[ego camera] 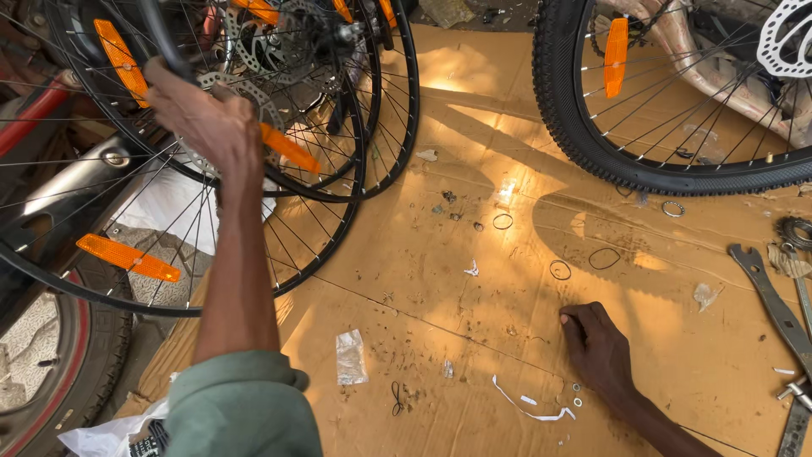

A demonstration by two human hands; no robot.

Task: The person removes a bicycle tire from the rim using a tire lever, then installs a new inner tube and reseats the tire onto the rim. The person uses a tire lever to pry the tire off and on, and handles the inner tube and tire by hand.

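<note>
At far left I see bare spoked wheels (169, 169) leaning in a stack, orange reflectors (127, 256) clipped among their spokes; my left hand (207, 123) is raised to them on a straight, outstretched arm in a green sleeve (241, 406), its fingers clenched around the black rim (161, 38) of the nearest wheel, close by a silver brake disc (245, 93); below the sleeve a white plastic bag (110, 436) lies crumpled at the cardboard's edge; on the brown cardboard sheet (474, 279) covering the floor, a small clear plastic packet (349, 357) lies flat near the middle, with a torn white strip (529, 409) further along and thin wire rings (560, 270) scattered beyond; my right hand (596, 347) is lowered knuckles-up onto the cardboard, its fingers curled under and pressed down, and I cannot tell whether they pinch anything; tiny washers (577, 389) lie just beside it; above, a knobby tyred wheel (677, 93) rests on the sheet; at far right a flat grey spanner (774, 305) lies well apart.
</note>
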